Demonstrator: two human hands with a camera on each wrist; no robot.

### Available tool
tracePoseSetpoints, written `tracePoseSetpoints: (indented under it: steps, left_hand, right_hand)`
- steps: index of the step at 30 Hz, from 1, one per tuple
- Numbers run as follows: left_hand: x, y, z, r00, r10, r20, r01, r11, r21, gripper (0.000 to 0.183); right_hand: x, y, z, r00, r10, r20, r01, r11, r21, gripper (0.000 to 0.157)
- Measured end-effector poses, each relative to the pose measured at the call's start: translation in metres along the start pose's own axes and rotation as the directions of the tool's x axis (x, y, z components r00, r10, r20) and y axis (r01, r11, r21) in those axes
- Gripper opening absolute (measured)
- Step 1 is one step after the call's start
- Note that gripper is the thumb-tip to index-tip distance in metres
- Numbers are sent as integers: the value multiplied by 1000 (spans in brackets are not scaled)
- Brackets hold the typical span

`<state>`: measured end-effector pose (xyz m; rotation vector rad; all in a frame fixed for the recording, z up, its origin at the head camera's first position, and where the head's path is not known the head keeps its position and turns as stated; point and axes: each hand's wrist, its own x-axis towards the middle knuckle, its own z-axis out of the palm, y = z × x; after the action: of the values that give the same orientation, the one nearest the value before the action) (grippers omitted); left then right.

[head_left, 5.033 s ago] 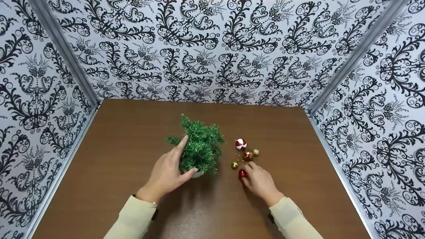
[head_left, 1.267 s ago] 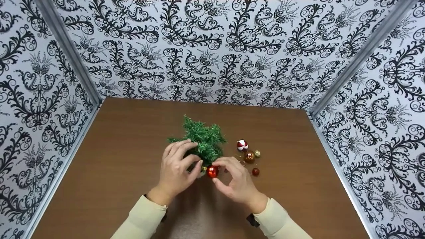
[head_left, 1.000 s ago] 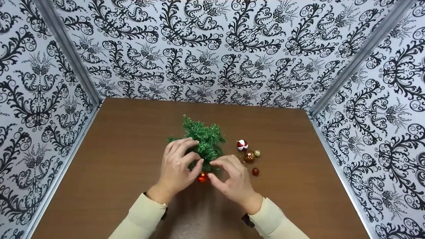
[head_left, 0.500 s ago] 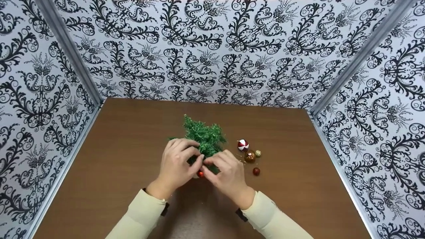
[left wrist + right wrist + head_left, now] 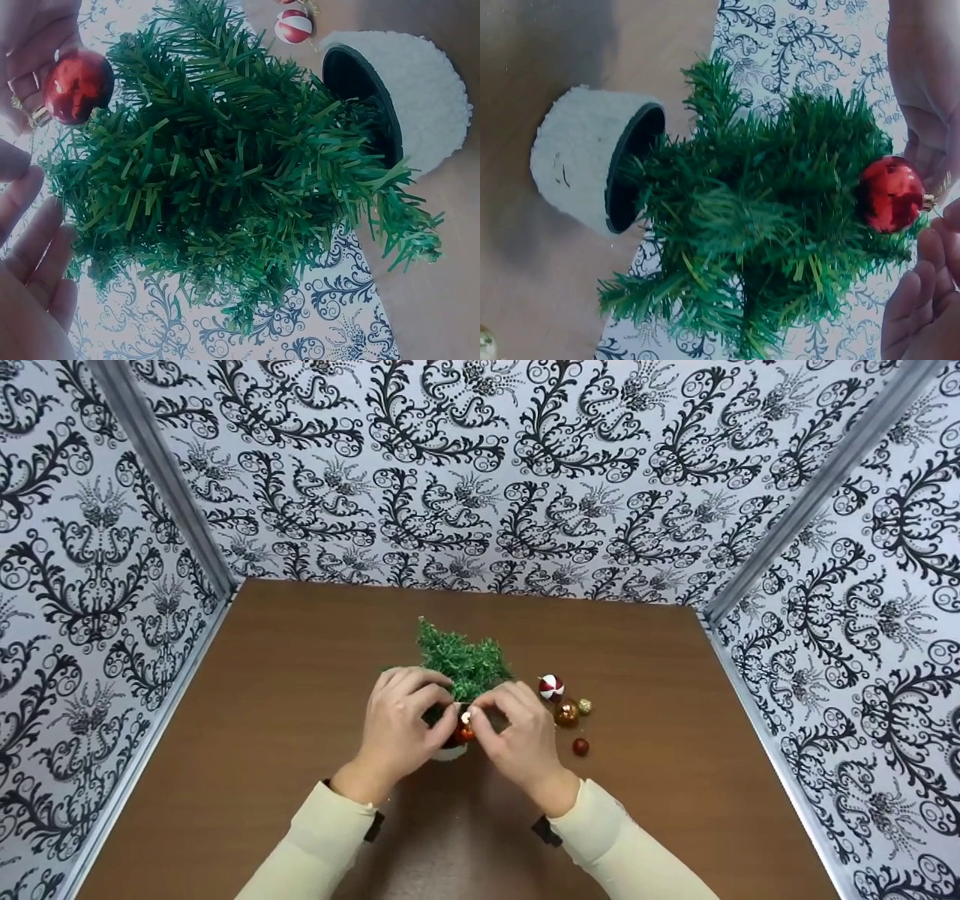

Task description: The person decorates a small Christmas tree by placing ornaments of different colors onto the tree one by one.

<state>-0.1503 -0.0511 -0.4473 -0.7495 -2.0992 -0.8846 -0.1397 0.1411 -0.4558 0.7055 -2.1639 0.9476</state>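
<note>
A small artificial Christmas tree (image 5: 461,660) stands in a white fuzzy pot (image 5: 427,101). A shiny red bauble (image 5: 891,193) with a gold cap hangs against the front of its branches. The left hand (image 5: 405,727) is left of the bauble, thumb and index fingertips pinching its thin thread beside the branches. From the other side, the right hand (image 5: 521,731) pinches the same thread between thumb and index finger. In the head view the fingers partly cover the bauble and the lower branches.
On the brown table (image 5: 300,660), right of the tree, lie a red-and-white bauble (image 5: 551,686), an amber bauble (image 5: 567,711), a small glittery gold ball (image 5: 585,706) and a small dark red ball (image 5: 580,746). Patterned panels (image 5: 450,510) enclose the back and sides.
Five seconds ago the right hand was at the red bauble on the table and the left lay against the tree. The bauble is now at the tree, raised slightly over the last half second.
</note>
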Motion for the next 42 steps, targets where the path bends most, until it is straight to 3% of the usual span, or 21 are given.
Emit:
tracePoseSetpoints:
  steps: [9, 14, 25, 31, 36, 42]
  left_hand:
    - [10, 0, 1, 999, -47, -12, 47, 999, -20, 10]
    - [15, 1, 2, 997, -76, -28, 77, 997, 19, 8]
    - [19, 1, 5, 990, -124, -66, 131, 985, 114, 11]
    - [17, 3, 6, 983, -167, -75, 176, 974, 145, 13]
    - [16, 4, 4, 986, -161, -33, 165, 977, 138, 11]
    - [13, 1, -1, 985, -156, 79, 147, 984, 104, 6]
  right_hand:
    - [12, 4, 0, 991, 124, 54, -128, 990, 67, 7]
    - [17, 7, 3, 983, 170, 65, -176, 980, 96, 5]
    - [19, 10, 7, 952, 289, 98, -303, 930, 207, 6]
    - [20, 9, 8, 928, 348, 133, -368, 911, 185, 9]
    - [19, 11, 8, 912, 370, 177, -398, 903, 163, 10]
    - [18, 12, 6, 923, 314, 222, -348, 928, 134, 14]
